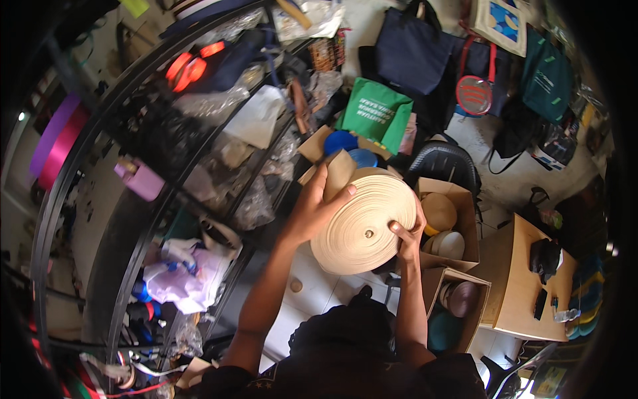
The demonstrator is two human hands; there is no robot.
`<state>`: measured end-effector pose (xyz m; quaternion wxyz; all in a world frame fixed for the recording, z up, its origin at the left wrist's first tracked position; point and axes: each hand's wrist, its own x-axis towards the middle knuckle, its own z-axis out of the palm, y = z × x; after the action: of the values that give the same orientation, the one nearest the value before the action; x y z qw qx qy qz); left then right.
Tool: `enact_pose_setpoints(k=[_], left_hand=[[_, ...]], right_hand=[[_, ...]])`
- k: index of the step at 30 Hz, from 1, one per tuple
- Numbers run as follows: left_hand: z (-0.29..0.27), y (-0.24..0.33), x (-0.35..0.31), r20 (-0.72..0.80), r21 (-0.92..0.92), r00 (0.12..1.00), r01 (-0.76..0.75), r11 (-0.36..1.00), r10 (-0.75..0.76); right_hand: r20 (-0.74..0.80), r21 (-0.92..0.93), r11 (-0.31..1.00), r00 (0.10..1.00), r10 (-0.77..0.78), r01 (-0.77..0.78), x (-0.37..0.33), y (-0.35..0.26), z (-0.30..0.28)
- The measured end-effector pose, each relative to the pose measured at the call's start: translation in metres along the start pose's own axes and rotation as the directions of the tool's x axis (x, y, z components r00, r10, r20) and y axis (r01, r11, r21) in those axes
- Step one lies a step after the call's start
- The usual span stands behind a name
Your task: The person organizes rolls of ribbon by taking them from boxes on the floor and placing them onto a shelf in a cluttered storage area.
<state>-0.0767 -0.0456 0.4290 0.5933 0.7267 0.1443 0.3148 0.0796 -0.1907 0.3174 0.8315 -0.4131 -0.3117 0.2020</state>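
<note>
A large beige roll of webbing strap [359, 223] is held up in front of me, its flat spiral side and small centre hole showing. My left hand [314, 207] is closed on its upper left edge, with the thumb over the face. By those fingers a broad loose piece of the strap [340, 171] sticks up from the roll. My right hand [409, 233] clasps the right edge, thumb on the face and the other fingers behind, mostly hidden. Beyond the roll, partly covered by it, are blue rolls [341, 141] in a cardboard box.
Cardboard boxes [475, 233] with more rolls stand at the right, beside a wooden table [531, 286]. On the left runs a black metal shelf rack [166, 193] filled with plastic-wrapped goods. A black chair [446, 159] and hanging bags [412, 50] are farther away.
</note>
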Motion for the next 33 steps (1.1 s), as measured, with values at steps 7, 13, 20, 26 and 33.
enact_pose_setpoints(k=[7, 13, 20, 26, 33], left_hand=[[-0.084, 0.039, -0.091, 0.149, 0.461, 0.98, 0.049, 0.886, -0.132], [-0.114, 0.051, -0.155, 0.159, 0.594, 0.986, -0.048, 0.803, -0.058], [-0.125, 0.05, -0.19, -0.114, 0.271, 0.993, 0.018, 0.962, 0.013], [-0.125, 0.051, -0.196, -0.294, 0.14, 0.955, 0.009, 0.99, 0.033], [-0.124, 0.087, -0.176, -0.204, 0.466, 0.976, 0.024, 0.885, 0.081]], right_hand=[[0.361, -0.275, 0.961, 0.921, 0.145, -0.043, -0.056, -0.02, 0.094], [0.597, -0.406, 0.877, 0.801, 0.043, 0.256, -0.084, -0.058, 0.159], [0.389, -0.399, 0.914, 0.915, 0.102, 0.068, -0.106, -0.053, 0.173], [0.077, -0.043, 0.999, 0.997, 0.005, -0.002, -0.131, 0.012, 0.155], [0.443, -0.24, 0.948, 0.892, -0.086, 0.211, -0.062, -0.04, 0.167]])
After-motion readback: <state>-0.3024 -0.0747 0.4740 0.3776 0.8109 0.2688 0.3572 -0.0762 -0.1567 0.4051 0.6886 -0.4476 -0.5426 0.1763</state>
